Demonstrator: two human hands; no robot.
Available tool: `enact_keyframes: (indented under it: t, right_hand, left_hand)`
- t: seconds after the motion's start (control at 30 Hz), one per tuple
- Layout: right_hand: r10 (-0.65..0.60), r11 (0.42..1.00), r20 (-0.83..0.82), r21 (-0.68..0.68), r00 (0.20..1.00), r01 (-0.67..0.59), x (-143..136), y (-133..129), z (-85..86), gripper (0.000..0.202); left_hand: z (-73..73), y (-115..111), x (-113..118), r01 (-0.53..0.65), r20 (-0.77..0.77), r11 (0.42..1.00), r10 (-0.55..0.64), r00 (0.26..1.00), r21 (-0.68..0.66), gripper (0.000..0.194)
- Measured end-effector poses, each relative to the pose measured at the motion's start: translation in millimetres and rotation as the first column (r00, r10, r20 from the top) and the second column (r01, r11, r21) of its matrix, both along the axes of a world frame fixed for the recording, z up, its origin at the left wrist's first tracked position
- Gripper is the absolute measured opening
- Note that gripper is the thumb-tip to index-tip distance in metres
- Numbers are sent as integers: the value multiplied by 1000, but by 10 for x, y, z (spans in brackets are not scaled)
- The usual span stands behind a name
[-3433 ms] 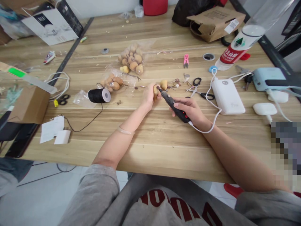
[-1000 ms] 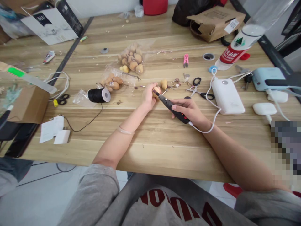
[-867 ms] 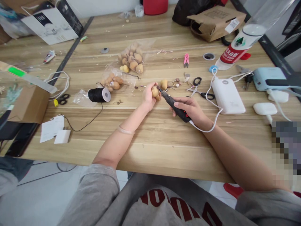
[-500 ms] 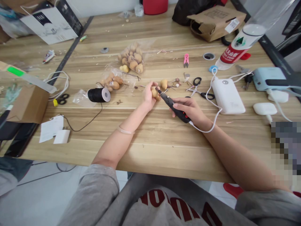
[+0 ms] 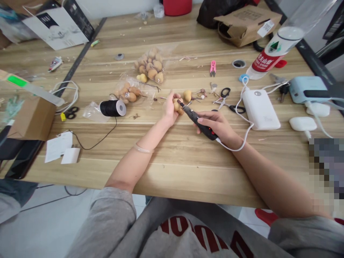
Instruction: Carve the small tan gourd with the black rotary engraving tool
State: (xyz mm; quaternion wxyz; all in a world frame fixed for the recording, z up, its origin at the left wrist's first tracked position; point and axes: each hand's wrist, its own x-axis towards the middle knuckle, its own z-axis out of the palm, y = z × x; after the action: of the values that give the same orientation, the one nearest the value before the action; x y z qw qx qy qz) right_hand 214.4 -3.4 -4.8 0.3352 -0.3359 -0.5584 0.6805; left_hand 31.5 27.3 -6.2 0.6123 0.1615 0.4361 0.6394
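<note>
My left hand [image 5: 171, 110] is closed round a small tan gourd [image 5: 177, 104]. A black rotary tool [image 5: 199, 122] with a red light and a white cable is gripped in my right hand [image 5: 217, 125]; its tip meets the gourd or sits right at it. Just behind my left hand another gourd [image 5: 187, 95] lies on the wooden table [image 5: 172, 154], with small tool bits [image 5: 202, 94] to its right. Further left are a clear bag of brown gourds [image 5: 130, 94] and, behind it, a second bag of gourds [image 5: 152, 64].
Right of my hands lie scissors [image 5: 224, 98], a white power bank [image 5: 261, 109] and its cable. A plastic bottle [image 5: 264, 59] and pink pliers [image 5: 213, 68] are behind. On the left are a black thread spool [image 5: 113, 108], a cardboard box [image 5: 33, 120] and papers [image 5: 58, 145].
</note>
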Motion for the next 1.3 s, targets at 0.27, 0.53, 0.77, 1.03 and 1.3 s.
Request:
enact_keyframes:
  t: [0.27, 0.53, 0.77, 1.03, 1.3]
  right_hand:
    - [56, 998, 10, 40, 998, -56, 5, 0, 0, 30]
    - [-4, 1000, 13, 13, 1000, 3, 5, 7, 12, 27]
    - [-6, 1000, 0, 19, 1000, 6, 11, 1, 8, 25]
    - [24, 999, 36, 32, 999, -25, 10, -9, 23, 29]
    - [7, 1000, 12, 15, 1000, -8, 15, 9, 4, 27]
  left_hand:
    - [20, -1, 10, 2, 4, 1000, -2, 1000, -16, 42]
    - [-2, 6, 12, -23, -10, 1000, 23, 1000, -13, 41]
    - [6, -6, 32, -40, -32, 999, 40, 999, 11, 41]
    - [7, -7, 37, -53, -28, 999, 53, 998, 9, 42]
    - [-4, -10, 43, -54, -60, 998, 55, 997, 25, 42]
